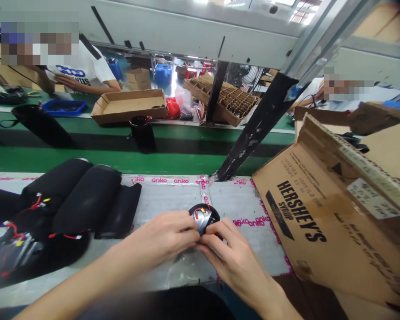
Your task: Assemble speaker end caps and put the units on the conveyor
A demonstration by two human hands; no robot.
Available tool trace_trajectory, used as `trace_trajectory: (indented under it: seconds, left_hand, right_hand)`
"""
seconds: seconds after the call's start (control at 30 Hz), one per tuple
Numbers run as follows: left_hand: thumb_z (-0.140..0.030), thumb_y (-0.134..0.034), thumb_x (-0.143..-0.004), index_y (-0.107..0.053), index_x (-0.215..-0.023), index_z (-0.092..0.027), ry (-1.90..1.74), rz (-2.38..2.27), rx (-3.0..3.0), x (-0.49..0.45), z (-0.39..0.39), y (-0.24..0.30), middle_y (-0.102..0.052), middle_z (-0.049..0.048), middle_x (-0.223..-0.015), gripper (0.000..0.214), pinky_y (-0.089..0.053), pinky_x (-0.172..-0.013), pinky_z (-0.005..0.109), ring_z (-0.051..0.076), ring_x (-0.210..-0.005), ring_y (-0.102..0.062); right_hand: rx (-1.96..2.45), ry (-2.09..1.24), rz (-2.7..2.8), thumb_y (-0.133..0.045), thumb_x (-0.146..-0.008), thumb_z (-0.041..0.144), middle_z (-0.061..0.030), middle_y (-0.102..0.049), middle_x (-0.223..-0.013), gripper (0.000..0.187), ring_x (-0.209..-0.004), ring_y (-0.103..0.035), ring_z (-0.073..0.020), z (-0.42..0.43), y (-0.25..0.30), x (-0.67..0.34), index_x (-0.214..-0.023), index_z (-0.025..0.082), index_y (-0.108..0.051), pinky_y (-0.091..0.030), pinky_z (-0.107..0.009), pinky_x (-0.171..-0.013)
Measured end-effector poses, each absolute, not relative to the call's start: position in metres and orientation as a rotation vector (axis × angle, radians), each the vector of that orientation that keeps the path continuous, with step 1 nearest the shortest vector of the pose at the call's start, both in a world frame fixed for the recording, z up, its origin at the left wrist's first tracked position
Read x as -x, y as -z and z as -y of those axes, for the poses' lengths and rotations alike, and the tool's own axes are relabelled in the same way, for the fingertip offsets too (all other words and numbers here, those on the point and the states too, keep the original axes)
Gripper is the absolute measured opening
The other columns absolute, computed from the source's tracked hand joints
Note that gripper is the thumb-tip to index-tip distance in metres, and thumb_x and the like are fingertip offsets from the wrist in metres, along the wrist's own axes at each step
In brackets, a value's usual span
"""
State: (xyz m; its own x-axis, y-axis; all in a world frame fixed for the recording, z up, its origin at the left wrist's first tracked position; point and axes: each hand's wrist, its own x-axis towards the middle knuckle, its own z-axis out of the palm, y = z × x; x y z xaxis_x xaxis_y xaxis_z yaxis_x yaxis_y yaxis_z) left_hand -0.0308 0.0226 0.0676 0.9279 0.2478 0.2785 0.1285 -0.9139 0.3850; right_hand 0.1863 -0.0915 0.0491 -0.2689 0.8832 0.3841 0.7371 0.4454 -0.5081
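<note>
In the head view, a round black part with a silver inside and short red and yellow wires sits at the middle of the covered bench. My left hand has its fingers closed on the near left side of that part. Closed against its right and near side, my right hand has thumb and fingertips meeting those of the left. What the fingertips pinch between them is hidden. To the left lie several black cylindrical housings, some with red wires and small connectors coming out.
A large Hershey's cardboard box stands at the right. A dark slanted post rises behind the bench. Beyond run a green conveyor belt with a black cylinder, an open carton and a blue tray. Co-workers sit opposite.
</note>
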Motion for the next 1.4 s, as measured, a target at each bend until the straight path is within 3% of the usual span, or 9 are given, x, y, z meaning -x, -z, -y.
trace_trajectory:
  seconds: [0.13, 0.23, 0.3, 0.43, 0.6, 0.73, 0.87, 1.07, 1.4]
  left_hand:
    - [-0.019, -0.055, -0.113, -0.074, -0.102, -0.017, -0.459, -0.169, -2.789, 0.031, -0.033, -0.077, -0.074, 0.0050, -0.098, 0.021, -0.051, -0.072, 0.034, 0.021, -0.085, -0.066]
    - [-0.019, -0.059, -0.111, -0.076, -0.106, -0.019, -0.490, -0.161, -2.820, 0.038, -0.039, -0.081, -0.074, 0.0057, -0.098, 0.018, -0.051, -0.072, 0.034, 0.022, -0.085, -0.063]
    - [-0.021, -0.059, -0.111, -0.078, -0.113, -0.022, -0.558, -0.248, -2.783, 0.046, -0.038, -0.077, -0.073, 0.0081, -0.109, 0.019, -0.056, -0.081, 0.035, 0.023, -0.094, -0.065]
    - [-0.020, -0.057, -0.110, -0.069, -0.141, -0.033, -0.790, -0.607, -2.513, 0.061, -0.020, -0.044, -0.062, 0.0120, -0.143, 0.035, -0.062, -0.104, 0.043, 0.028, -0.128, -0.067]
    - [-0.055, -0.083, -0.092, -0.016, -0.175, -0.032, -0.783, -0.756, -2.038, 0.057, 0.018, 0.014, -0.042, 0.0203, -0.173, 0.109, -0.049, -0.123, 0.066, 0.045, -0.156, -0.048]
    - [-0.042, -0.074, -0.098, -0.017, -0.174, -0.029, -0.843, -0.708, -1.853, 0.036, 0.031, 0.038, -0.035, 0.0197, -0.177, 0.095, -0.040, -0.129, 0.068, 0.044, -0.162, -0.040]
    - [-0.048, -0.069, -0.097, -0.017, -0.172, -0.025, -0.927, -0.566, -1.793, 0.018, 0.025, 0.043, -0.035, 0.0208, -0.176, 0.094, -0.039, -0.130, 0.066, 0.043, -0.160, -0.042]
    - [-0.042, -0.073, -0.091, -0.031, -0.163, -0.024, -1.018, -0.614, -1.823, 0.005, 0.023, 0.044, -0.051, 0.0191, -0.159, 0.086, -0.050, -0.121, 0.060, 0.040, -0.146, -0.057]
    - [-0.034, -0.075, -0.083, -0.025, -0.166, -0.023, -1.139, -0.651, -1.935, -0.010, 0.052, 0.053, -0.044, 0.0220, -0.160, 0.098, -0.044, -0.123, 0.065, 0.043, -0.152, -0.045]
  right_hand:
    - [1.344, -0.359, 1.927, -0.077, -0.100, 0.023, -0.0104, -0.067, -0.133, 0.037, -0.120, -0.069, -0.0302, 0.091, -0.048, -0.221, -0.135, 0.032, -0.071, -0.065, -0.049, -0.098]
    - [1.436, -0.607, 1.751, -0.082, -0.094, 0.026, -0.0092, -0.043, -0.173, 0.084, -0.159, -0.044, -0.0360, 0.082, -0.033, -0.246, -0.167, 0.039, -0.042, -0.043, -0.065, -0.128]
    - [1.353, -0.901, 1.697, -0.084, -0.092, 0.030, -0.0085, -0.028, -0.182, 0.103, -0.168, -0.030, -0.0353, 0.074, -0.015, -0.250, -0.175, 0.037, -0.023, -0.029, -0.066, -0.135]
    - [1.191, -1.162, 1.502, -0.087, -0.092, 0.043, -0.0135, -0.043, -0.176, 0.093, -0.162, -0.042, -0.0351, 0.068, 0.024, -0.224, -0.170, 0.031, -0.039, -0.029, -0.063, -0.135]
    - [1.264, -1.056, 1.300, -0.087, -0.089, 0.045, -0.0153, -0.050, -0.168, 0.086, -0.157, -0.048, -0.0364, 0.084, 0.031, -0.180, -0.163, 0.028, -0.045, -0.034, -0.060, -0.133]
    - [1.135, -1.092, 1.235, -0.064, -0.102, 0.046, -0.0113, -0.046, -0.173, 0.068, -0.160, -0.044, -0.0358, 0.097, 0.020, -0.170, -0.164, 0.030, -0.043, -0.037, -0.057, -0.133]
    - [1.226, -0.977, 1.201, -0.050, -0.108, 0.035, -0.0083, -0.054, -0.168, 0.054, -0.155, -0.053, -0.0313, 0.105, 0.021, -0.168, -0.161, 0.031, -0.045, -0.049, -0.050, -0.126]
    - [1.592, -0.720, 1.309, -0.058, -0.093, 0.018, -0.0094, -0.071, -0.146, 0.065, -0.129, -0.074, -0.0280, 0.110, 0.011, -0.159, -0.157, 0.027, -0.045, -0.062, -0.043, -0.113]
    - [1.773, -0.573, 1.422, -0.043, -0.097, 0.012, -0.0120, -0.070, -0.150, 0.059, -0.138, -0.071, -0.0273, 0.114, 0.007, -0.162, -0.155, 0.021, -0.046, -0.062, -0.042, -0.114]
